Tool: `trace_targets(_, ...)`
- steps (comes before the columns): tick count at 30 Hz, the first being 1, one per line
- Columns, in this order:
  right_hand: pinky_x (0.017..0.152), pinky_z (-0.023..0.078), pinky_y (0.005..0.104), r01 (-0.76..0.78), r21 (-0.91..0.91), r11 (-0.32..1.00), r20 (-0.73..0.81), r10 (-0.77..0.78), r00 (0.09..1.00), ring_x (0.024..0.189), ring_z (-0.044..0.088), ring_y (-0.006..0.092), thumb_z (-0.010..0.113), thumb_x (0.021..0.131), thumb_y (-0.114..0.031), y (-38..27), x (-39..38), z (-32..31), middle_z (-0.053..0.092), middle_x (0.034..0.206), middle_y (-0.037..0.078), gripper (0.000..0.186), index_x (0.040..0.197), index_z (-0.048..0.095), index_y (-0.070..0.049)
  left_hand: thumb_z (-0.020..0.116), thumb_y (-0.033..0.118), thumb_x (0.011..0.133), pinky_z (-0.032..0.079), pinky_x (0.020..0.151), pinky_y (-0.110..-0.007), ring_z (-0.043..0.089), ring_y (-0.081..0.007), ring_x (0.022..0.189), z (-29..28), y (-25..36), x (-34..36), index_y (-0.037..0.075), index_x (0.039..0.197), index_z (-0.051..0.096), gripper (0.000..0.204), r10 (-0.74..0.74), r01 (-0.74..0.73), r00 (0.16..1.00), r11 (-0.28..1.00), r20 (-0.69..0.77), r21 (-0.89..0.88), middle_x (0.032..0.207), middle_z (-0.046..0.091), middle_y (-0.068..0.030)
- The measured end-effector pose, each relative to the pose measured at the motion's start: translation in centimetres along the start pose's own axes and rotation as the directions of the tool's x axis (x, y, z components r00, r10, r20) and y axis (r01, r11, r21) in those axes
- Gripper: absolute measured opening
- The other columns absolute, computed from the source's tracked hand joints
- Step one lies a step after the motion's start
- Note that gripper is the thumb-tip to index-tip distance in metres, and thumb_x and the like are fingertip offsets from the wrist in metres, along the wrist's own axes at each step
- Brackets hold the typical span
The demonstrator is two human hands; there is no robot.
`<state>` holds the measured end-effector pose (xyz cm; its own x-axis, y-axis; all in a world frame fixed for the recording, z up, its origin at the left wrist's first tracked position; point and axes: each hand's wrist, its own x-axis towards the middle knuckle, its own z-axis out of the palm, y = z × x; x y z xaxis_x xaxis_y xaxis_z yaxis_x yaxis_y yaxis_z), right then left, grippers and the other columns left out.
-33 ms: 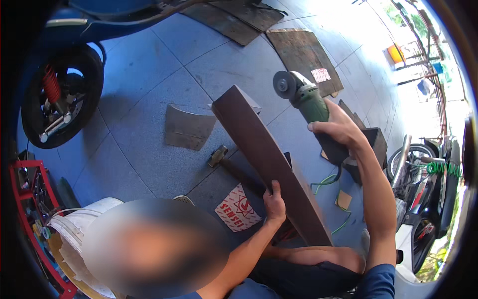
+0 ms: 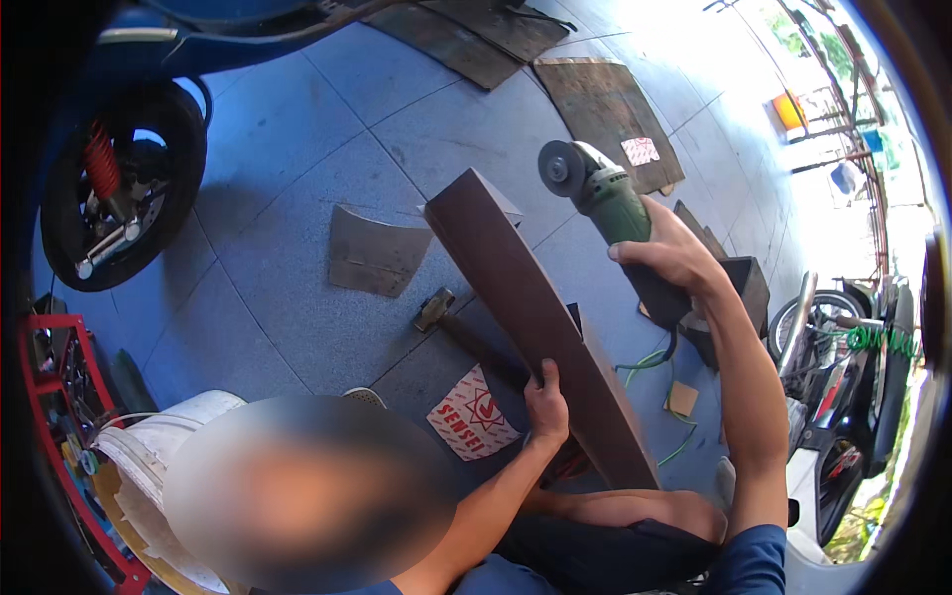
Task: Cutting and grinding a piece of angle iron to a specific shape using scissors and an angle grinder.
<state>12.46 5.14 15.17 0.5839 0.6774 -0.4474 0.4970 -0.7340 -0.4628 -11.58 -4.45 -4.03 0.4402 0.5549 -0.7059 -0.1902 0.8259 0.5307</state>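
My right hand [image 2: 677, 253] is wrapped round the green and black body of an angle grinder [image 2: 623, 210]. Its disc [image 2: 562, 170] is up and to the left, apart from the long brown metal beam [image 2: 526, 297]. That beam slants from the middle of the view down toward my legs. On its left edge my left hand [image 2: 547, 405] grips it, thumb on top; the fingers are partly hidden. Left of the beam, a hammer [image 2: 434, 309] lies on the floor, its handle running partly under the beam. Beyond the hammer is a slightly curved metal sheet [image 2: 377, 253].
A red and white printed sheet [image 2: 474, 416] lies near my left forearm. A green cord [image 2: 645, 365] runs beside a dark box [image 2: 744, 288] at right. Flat worn boards [image 2: 610, 109] lie farther off. Motorcycle wheels [image 2: 124, 188], a red rack [image 2: 45, 382] and white bucket [image 2: 159, 436] stand around.
The angle grinder in my right hand has shifted very slightly to the left. My left hand and the beam are almost unchanged.
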Motion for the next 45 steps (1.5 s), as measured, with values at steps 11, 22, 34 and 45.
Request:
trace_targets(11,0.073,0.056,0.0358,0.007,-0.013,1.000,0.134,-0.005,0.991,0.080,0.067,0.0208,0.083,0.072,-0.034,-5.5,3.9,2.3,0.068,0.095,0.013,0.068,0.123,0.057,0.003,0.059,0.056,0.104,0.046,0.099,-0.034,0.060,-0.0220,0.112,-0.6,-0.2,0.4,-0.012,0.132,0.060,0.073,-0.021,0.018,0.998,0.998,0.055,0.053,0.124,0.067,-0.0129)
trace_targets(22,0.072,0.056,0.0354,-0.013,0.118,0.993,0.232,-0.015,0.973,0.078,0.067,0.0209,0.082,0.070,-0.033,-5.1,6.5,2.5,0.068,0.093,0.013,0.064,0.118,0.060,0.003,0.056,0.050,0.107,0.045,0.101,-0.035,0.063,-0.0252,0.111,-1.0,0.2,0.2,-0.010,0.129,0.063,0.064,-0.028,0.026,0.999,0.998,0.028,0.064,0.121,0.070,-0.0157)
trace_targets(34,0.069,0.054,0.0340,0.005,0.111,0.994,0.310,-0.040,0.950,0.074,0.066,0.0197,0.082,0.070,-0.032,-4.9,7.5,2.1,0.067,0.091,0.011,0.062,0.118,0.061,0.002,0.056,0.050,0.107,0.046,0.099,-0.035,0.063,-0.0244,0.108,-1.4,0.1,0.4,-0.008,0.129,0.064,0.063,-0.033,0.030,0.998,0.998,0.049,0.061,0.118,0.071,-0.0143)
trace_targets(45,0.069,0.057,0.0335,-0.035,0.173,0.984,0.353,-0.028,0.935,0.073,0.068,0.0194,0.082,0.070,-0.031,-5.1,8.1,1.9,0.068,0.090,0.010,0.064,0.121,0.061,0.003,0.055,0.047,0.109,0.047,0.098,-0.034,0.064,-0.0244,0.107,-1.4,0.0,0.5,-0.008,0.129,0.064,0.059,-0.033,0.030,0.999,0.997,0.033,0.076,0.118,0.072,-0.0138)
